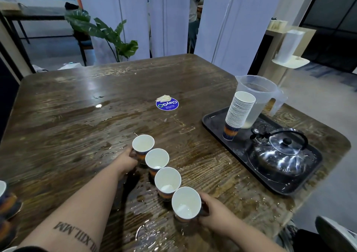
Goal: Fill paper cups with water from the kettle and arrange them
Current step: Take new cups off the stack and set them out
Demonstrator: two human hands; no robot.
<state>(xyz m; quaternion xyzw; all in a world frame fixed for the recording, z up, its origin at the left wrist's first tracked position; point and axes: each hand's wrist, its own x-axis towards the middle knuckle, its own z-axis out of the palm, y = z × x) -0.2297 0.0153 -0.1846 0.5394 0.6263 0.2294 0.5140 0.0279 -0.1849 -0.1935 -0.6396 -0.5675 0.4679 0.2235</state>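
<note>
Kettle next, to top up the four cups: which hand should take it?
Probably the right hand: the kettle sits on the tray at the right, while the left hand is across the cup row.

Two bare forearms, no sleeves below the elbow. Left forearm carries a dark tattoo in block capitals, Roman-numeral style lettering, running lengthwise along the arm; it reads upside down from the head view, and its near end is cut off by the frame. A dark sleeve edge shows at the frame bottom, below the tattoo. Left hand and right hand bare: no rings, watch or bands visible. Right of the tattoo, at the frame's lower right corner, dark trousers and a white-and-grey sneaker.
</note>
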